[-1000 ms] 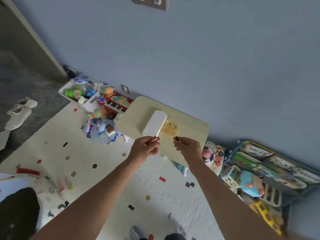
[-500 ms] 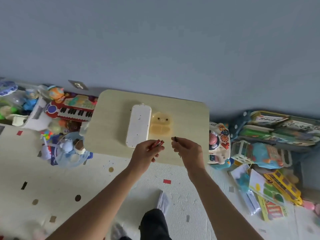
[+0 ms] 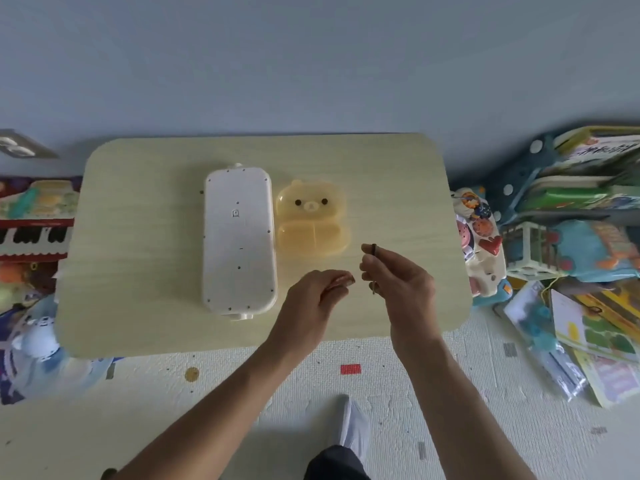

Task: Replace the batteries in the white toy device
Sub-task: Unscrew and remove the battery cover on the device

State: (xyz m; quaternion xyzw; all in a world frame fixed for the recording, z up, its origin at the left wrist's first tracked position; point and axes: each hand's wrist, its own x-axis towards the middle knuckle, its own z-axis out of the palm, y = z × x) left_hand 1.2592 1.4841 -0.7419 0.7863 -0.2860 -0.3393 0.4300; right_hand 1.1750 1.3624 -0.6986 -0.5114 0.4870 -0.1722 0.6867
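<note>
The white toy device (image 3: 239,240) lies face down on the low pale wooden table (image 3: 138,271), its long side running away from me. Right beside it sits a translucent orange bear-shaped box (image 3: 311,220). My left hand (image 3: 313,299) hovers over the table's front part, fingers closed on red batteries (image 3: 341,281) that poke out at the fingertips. My right hand (image 3: 398,278) is close to its right, pinching a small dark screwdriver (image 3: 374,268) held roughly upright. Both hands are to the right of the device, not touching it.
Toys crowd both sides of the table: a toy piano (image 3: 34,223) at left, a round busy-toy (image 3: 479,244) and stacked books (image 3: 588,174) at right. A grey-blue wall stands just behind the table. My socked foot (image 3: 351,424) rests on the speckled play mat.
The view has swung and closed in, so the table now lies square in front of me. Both hands keep their hold and have come closer over the table's front.
</note>
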